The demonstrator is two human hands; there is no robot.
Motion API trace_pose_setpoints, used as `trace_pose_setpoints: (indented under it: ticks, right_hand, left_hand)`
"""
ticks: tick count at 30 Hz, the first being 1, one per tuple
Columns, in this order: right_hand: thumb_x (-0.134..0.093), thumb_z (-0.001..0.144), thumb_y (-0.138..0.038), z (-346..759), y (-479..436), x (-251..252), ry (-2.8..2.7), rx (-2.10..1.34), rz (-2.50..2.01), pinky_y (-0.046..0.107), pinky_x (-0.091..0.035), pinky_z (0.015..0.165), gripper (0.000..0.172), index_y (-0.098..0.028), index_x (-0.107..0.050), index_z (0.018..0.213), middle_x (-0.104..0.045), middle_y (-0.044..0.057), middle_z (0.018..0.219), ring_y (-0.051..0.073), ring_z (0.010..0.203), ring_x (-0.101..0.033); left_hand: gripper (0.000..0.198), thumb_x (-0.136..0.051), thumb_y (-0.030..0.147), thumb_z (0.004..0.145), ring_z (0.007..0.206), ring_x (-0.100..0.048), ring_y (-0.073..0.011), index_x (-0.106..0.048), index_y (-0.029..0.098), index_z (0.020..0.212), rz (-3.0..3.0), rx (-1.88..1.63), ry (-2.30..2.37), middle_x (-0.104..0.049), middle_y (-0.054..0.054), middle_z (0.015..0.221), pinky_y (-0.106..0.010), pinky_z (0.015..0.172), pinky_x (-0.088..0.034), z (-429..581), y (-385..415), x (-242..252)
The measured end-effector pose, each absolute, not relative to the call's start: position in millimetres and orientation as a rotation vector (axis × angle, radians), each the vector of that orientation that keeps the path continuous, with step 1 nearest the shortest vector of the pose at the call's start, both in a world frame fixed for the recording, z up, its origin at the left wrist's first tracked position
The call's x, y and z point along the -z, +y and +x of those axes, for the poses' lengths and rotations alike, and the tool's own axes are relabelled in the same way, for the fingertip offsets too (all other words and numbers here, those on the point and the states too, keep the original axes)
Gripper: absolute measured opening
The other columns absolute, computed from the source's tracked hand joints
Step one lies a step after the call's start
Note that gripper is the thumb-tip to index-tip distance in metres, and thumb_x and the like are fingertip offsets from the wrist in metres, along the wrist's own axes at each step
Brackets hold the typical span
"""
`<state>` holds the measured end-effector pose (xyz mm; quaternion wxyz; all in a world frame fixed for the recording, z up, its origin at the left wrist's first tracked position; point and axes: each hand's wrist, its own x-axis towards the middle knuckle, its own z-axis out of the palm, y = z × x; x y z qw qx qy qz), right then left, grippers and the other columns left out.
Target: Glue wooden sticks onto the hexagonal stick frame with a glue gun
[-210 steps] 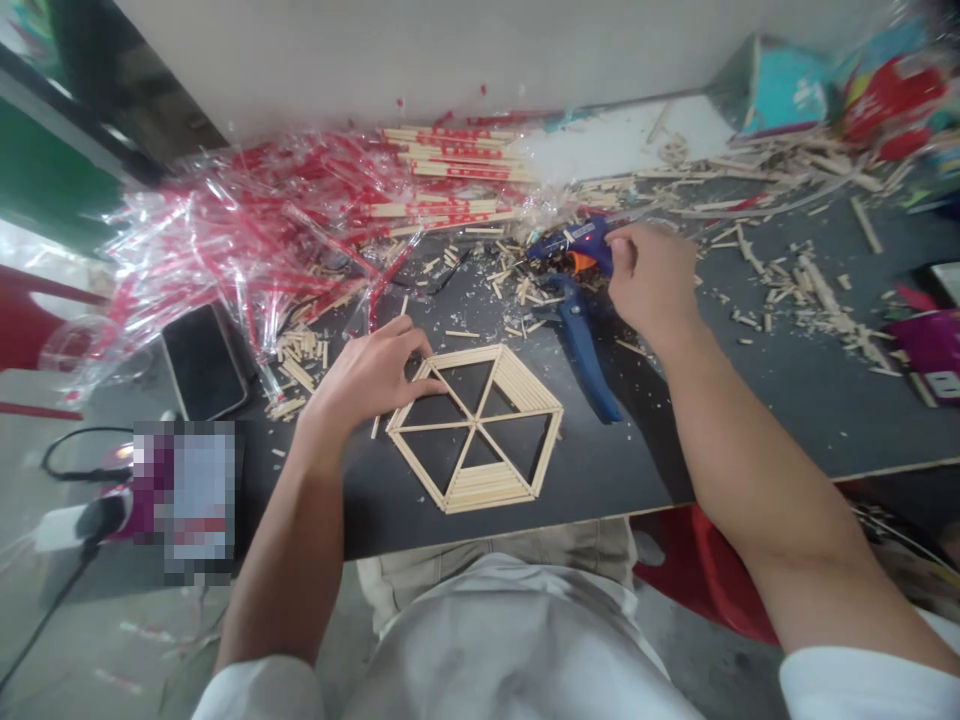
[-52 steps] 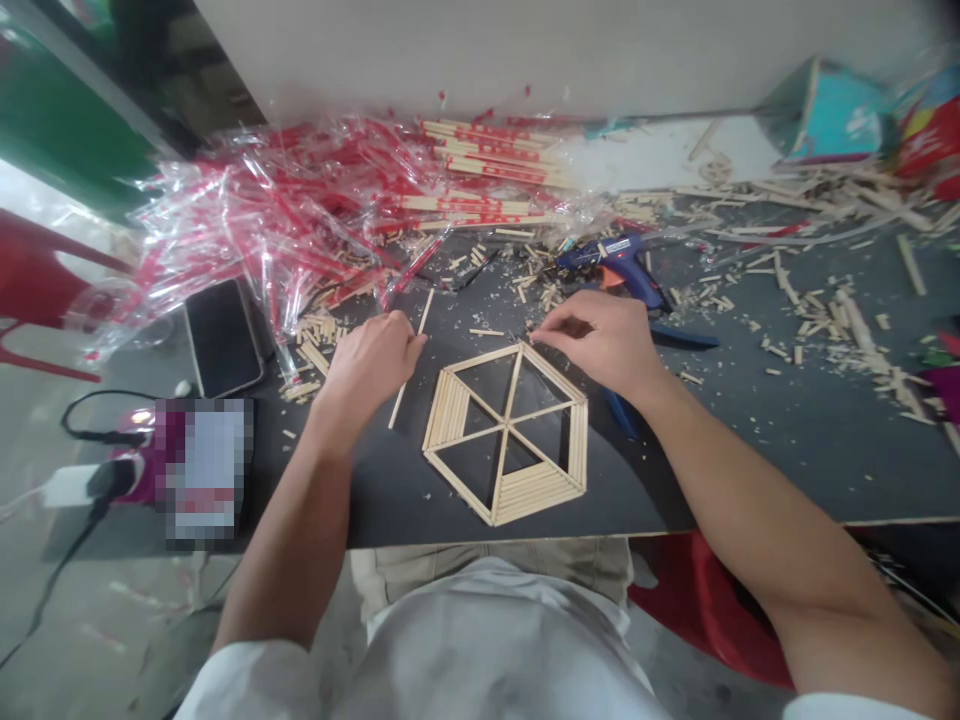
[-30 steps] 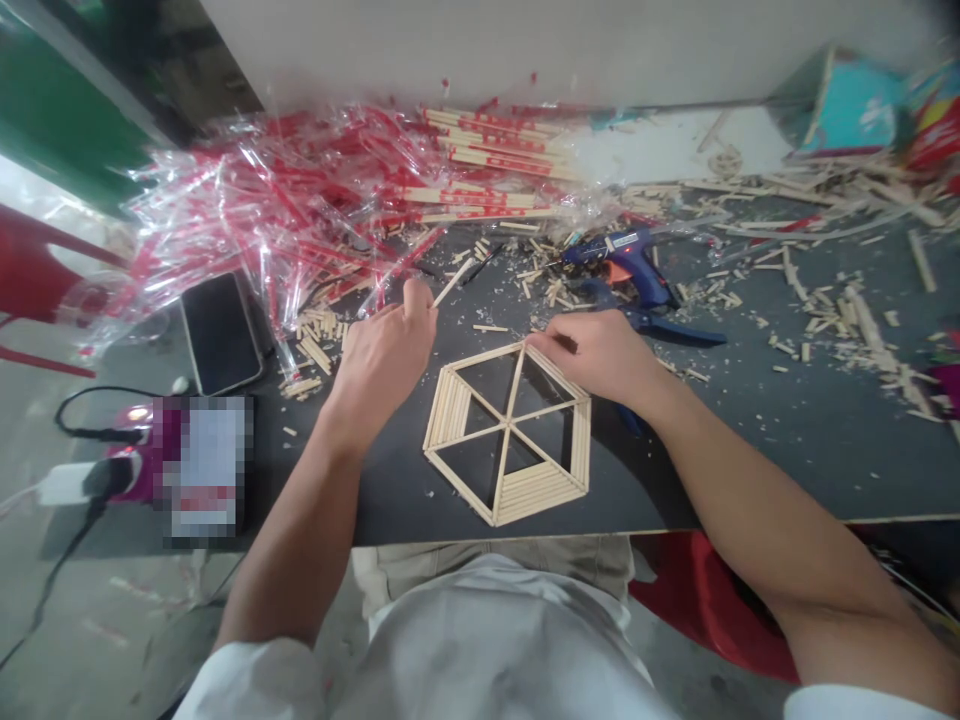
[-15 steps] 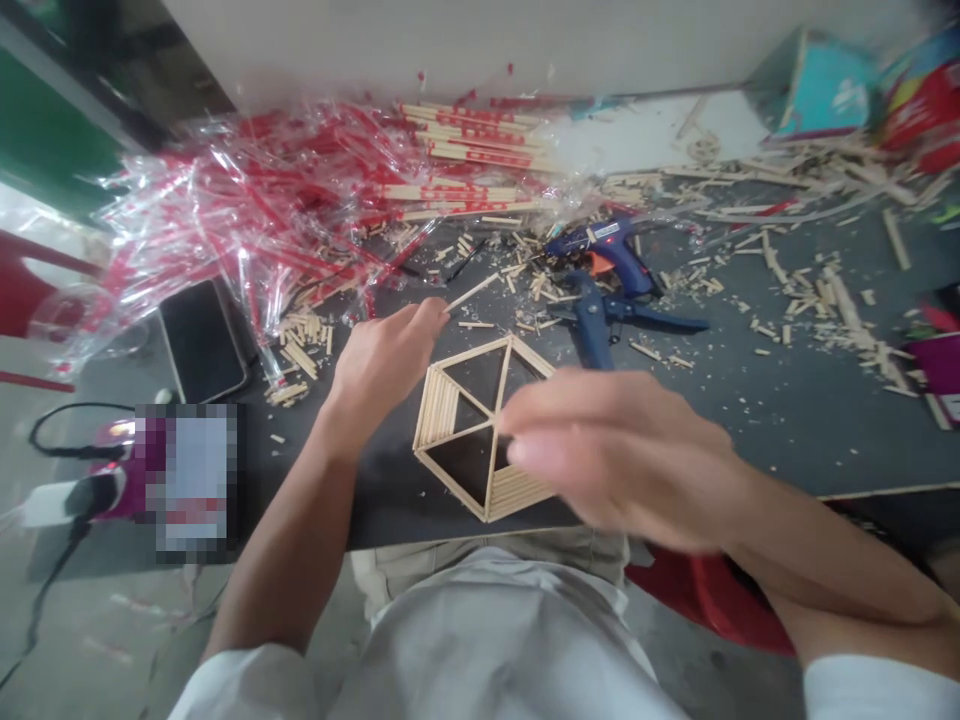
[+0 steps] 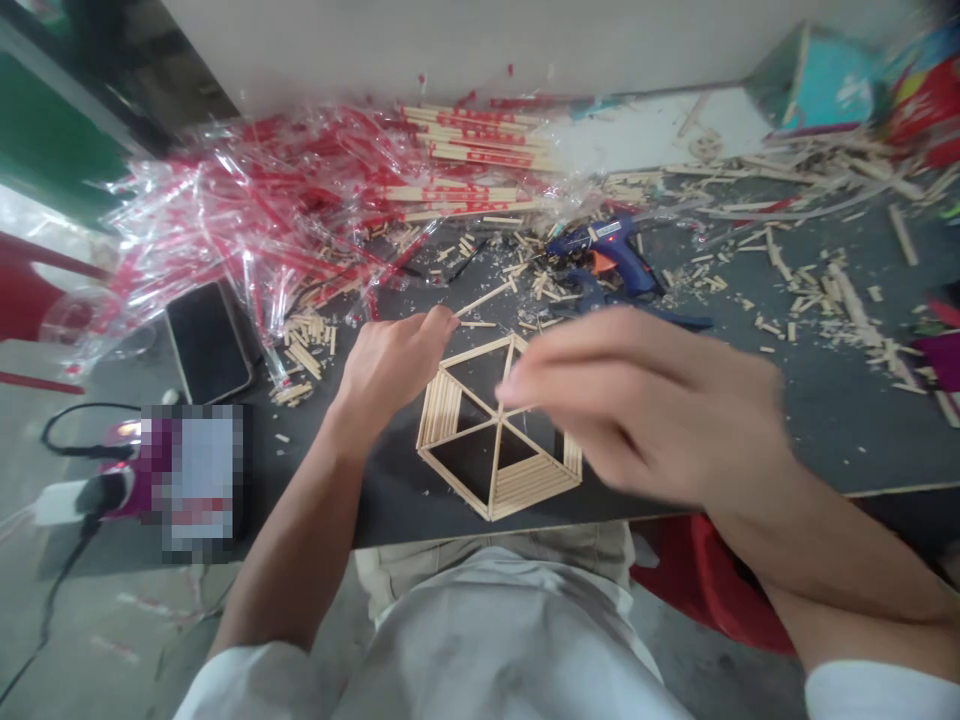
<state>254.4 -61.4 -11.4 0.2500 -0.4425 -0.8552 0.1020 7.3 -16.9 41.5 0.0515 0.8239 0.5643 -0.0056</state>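
Observation:
A hexagonal frame of thin wooden sticks [image 5: 534, 484] lies flat near the table's front edge, with spokes meeting in its middle and some of its wedges filled by rows of sticks. Beside its upper left side, my left hand [image 5: 394, 368] is closed around a thin wooden stick [image 5: 487, 298] that points up and right. My right hand [image 5: 652, 405] hovers over the frame's right part, fingers pinched together and slightly blurred. Whatever is in that pinch, if anything, cannot be made out. It covers part of the frame and of a blue hand tool [image 5: 591, 290].
Behind the frame lies a blue glue gun [image 5: 619, 252]. Red-printed plastic wrappers [image 5: 247, 200] and wrapped chopsticks [image 5: 480, 150] pile up at the back left. Stick offcuts [image 5: 847, 300] litter the right. A phone [image 5: 208, 342] and a purple power strip [image 5: 135, 460] are at left.
My right hand has risen and shifted slightly right, uncovering more of the frame's lower right and hiding more of the blue hand tool. My left hand keeps its hold on the stick.

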Motion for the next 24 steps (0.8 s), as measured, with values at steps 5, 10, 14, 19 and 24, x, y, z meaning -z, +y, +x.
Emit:
trace_pose_setpoints:
  ticks: [5, 10, 14, 19, 24]
  right_hand:
    - [-0.051, 0.107, -0.023, 258, -11, -28, -2.183, -0.131, -1.116, 0.053, -0.054, 0.105, 0.024, -0.030, -0.073, 0.116, -0.075, 0.008, 0.118, 0.029, 0.115, -0.069]
    - [-0.059, 0.106, -0.031, 253, -2, 8, -2.175, -0.117, -1.112, 0.054, -0.048, 0.109, 0.021, -0.033, -0.074, 0.122, -0.076, 0.008, 0.121, 0.031, 0.123, -0.064]
    - [-0.054, 0.109, -0.031, 262, -3, 14, -2.168, -0.169, -1.098, 0.048, -0.051, 0.100, 0.024, -0.033, -0.077, 0.111, -0.078, 0.004, 0.100, 0.027, 0.102, -0.068]
    - [-0.054, 0.108, -0.034, 275, 7, 11, -2.037, -0.210, -1.212, 0.050, -0.052, 0.099, 0.024, -0.031, -0.078, 0.106, -0.079, 0.007, 0.101, 0.029, 0.101, -0.070]
    - [-0.061, 0.104, -0.049, 280, 14, 18, -1.738, -0.412, -1.288, 0.046, -0.059, 0.087, 0.024, -0.028, -0.071, 0.108, -0.077, 0.009, 0.098, 0.027, 0.090, -0.073]
  left_hand:
    - [0.039, -0.035, 0.037, 0.113, 0.075, -0.072, -0.0192, -0.070, 0.022, 0.119, 2.544, -0.031, 1.706, -0.081, -0.008, 0.096, -0.030, 0.064, -0.037, 7, -18, -41]
    - [0.048, -0.028, 0.043, 0.116, 0.077, -0.072, -0.0186, -0.072, 0.023, 0.115, 2.656, -0.136, 1.548, -0.079, -0.008, 0.097, -0.031, 0.062, -0.037, 13, -20, -33]
    - [0.048, -0.029, 0.042, 0.116, 0.081, -0.071, -0.0186, -0.073, 0.022, 0.111, 2.677, -0.107, 1.495, -0.076, -0.009, 0.096, -0.030, 0.061, -0.038, 15, -19, -33]
    - [0.041, -0.034, 0.037, 0.115, 0.088, -0.070, -0.0198, -0.073, 0.022, 0.112, 2.575, -0.116, 1.651, -0.073, -0.010, 0.105, -0.029, 0.066, -0.043, 5, -13, -34]
    - [0.038, -0.037, 0.035, 0.114, 0.095, -0.071, -0.0212, -0.072, 0.022, 0.117, 2.483, -0.196, 1.743, -0.072, -0.010, 0.113, -0.030, 0.070, -0.046, -1, -7, -31]
